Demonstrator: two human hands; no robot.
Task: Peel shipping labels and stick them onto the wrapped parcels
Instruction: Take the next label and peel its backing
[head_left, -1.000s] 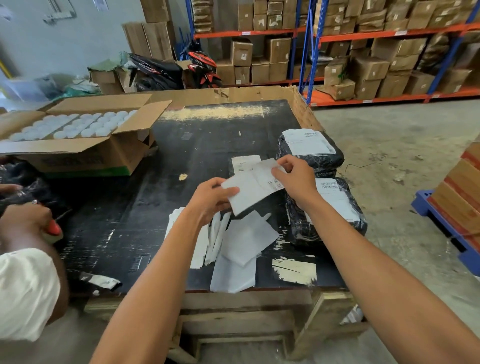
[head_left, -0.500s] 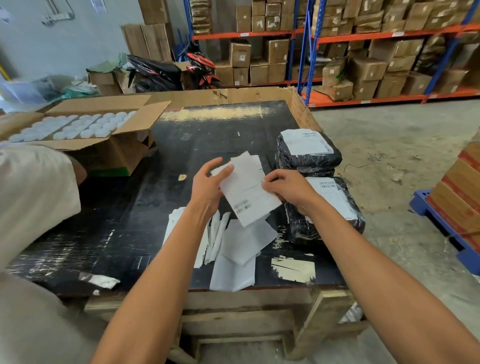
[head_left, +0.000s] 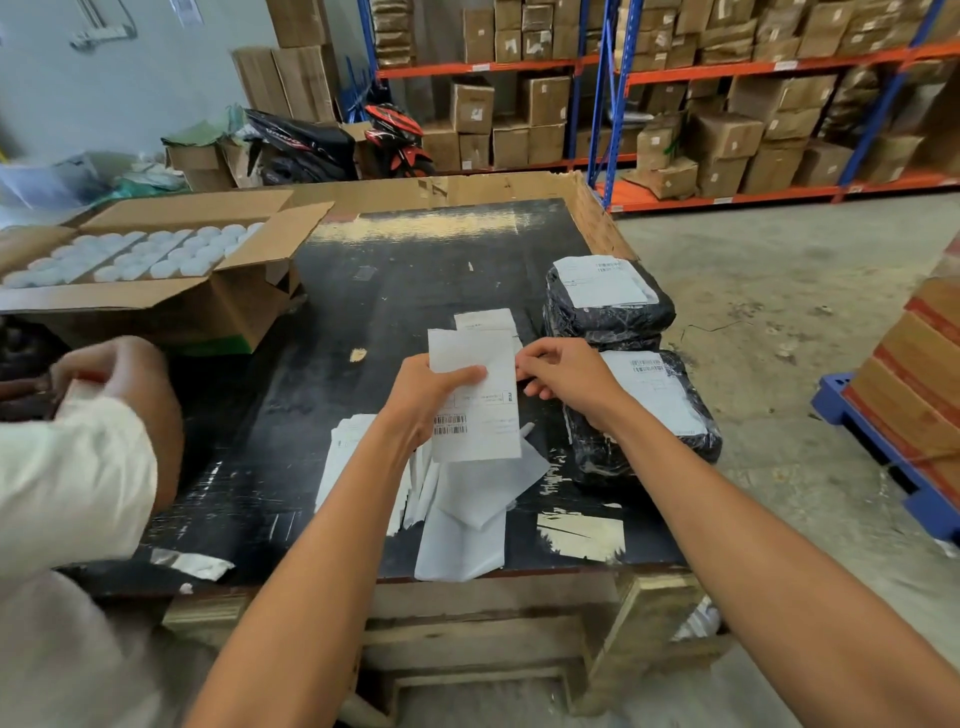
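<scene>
Since a moment ago the shipping label (head_left: 475, 400) has swung upright between the hands, barcode end now lowest; a second person's arm (head_left: 93, 467) has dropped back at the left.

Left hand (head_left: 423, 397) pinches the label's left edge, thumb across its face; right hand (head_left: 569, 371) nips at its upper right edge with curled fingers, just beside the near wrapped parcel (head_left: 649, 415); the far parcel (head_left: 608, 301) sits behind it, both labelled and hard against the table's right edge; peeled backing sheets (head_left: 462, 514) litter the near edge; the black table (head_left: 415, 270) lies bare toward the open carton (head_left: 156, 270).
</scene>
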